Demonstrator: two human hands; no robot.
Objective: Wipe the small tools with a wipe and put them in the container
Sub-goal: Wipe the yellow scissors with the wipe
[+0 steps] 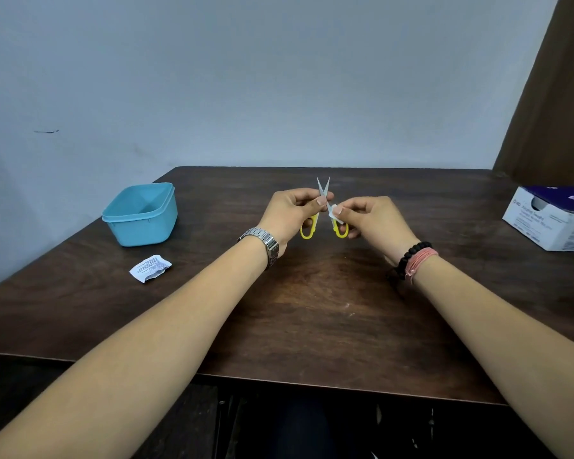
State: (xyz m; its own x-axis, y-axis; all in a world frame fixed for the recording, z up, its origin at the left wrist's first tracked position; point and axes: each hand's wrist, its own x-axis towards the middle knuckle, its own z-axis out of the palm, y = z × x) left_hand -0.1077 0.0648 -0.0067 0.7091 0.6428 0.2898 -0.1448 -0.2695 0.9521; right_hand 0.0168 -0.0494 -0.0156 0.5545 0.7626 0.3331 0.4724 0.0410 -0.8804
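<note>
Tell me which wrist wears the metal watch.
The left wrist: the silver metal watch sits behind the left hand. The right wrist carries a black bead bracelet and a pink band.

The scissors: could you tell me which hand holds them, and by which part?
The left hand pinches the scissors near the pivot, just below the open blades. The right hand pinches a small white wipe against one arm, above its yellow loop.

Bare table (pixel 312 309) between hands and container (pixel 140 215); only wrapper (pixel 150 268) near that path.
</note>
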